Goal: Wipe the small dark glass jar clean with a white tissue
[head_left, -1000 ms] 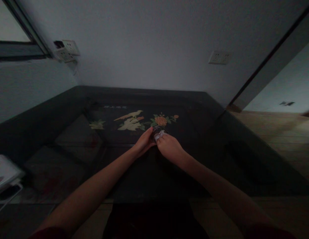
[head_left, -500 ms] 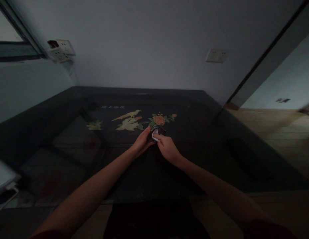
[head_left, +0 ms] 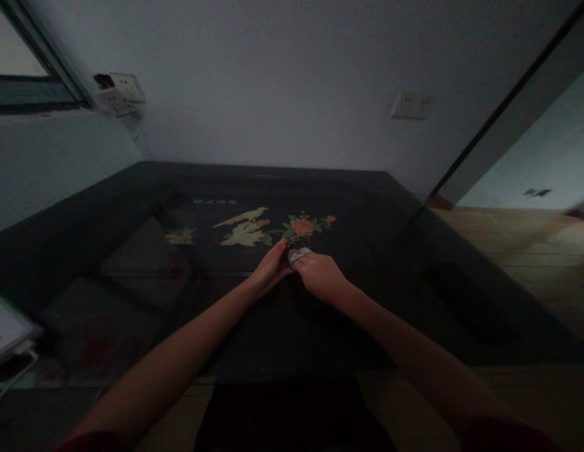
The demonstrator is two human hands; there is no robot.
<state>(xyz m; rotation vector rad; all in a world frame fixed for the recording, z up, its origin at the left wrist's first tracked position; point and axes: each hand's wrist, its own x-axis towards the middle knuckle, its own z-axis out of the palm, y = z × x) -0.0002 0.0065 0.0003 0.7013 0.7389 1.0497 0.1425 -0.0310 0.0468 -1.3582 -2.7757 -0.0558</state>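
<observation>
Both my hands meet over the middle of a dark glass-topped table [head_left: 132, 207]. My left hand [head_left: 271, 269] curls around a small dark object [head_left: 294, 243] that I cannot make out. My right hand [head_left: 320, 276] is closed and pinches a small white piece [head_left: 298, 254], like tissue or cloth, pressed against that object. A painted panel with a bird and flowers [head_left: 254, 227] lies under the glass just beyond the hands. The light is dim.
A white thing with a cable [head_left: 7, 329] sits at the table's left edge. Wall sockets [head_left: 116, 94] hang at the far left and another socket [head_left: 411, 105] on the back wall. A doorway and wooden floor [head_left: 522, 238] open to the right.
My right hand has shifted slightly over the small object with the white piece, rubbing back and forth. The left hand stays in place. The view has swayed a little.
</observation>
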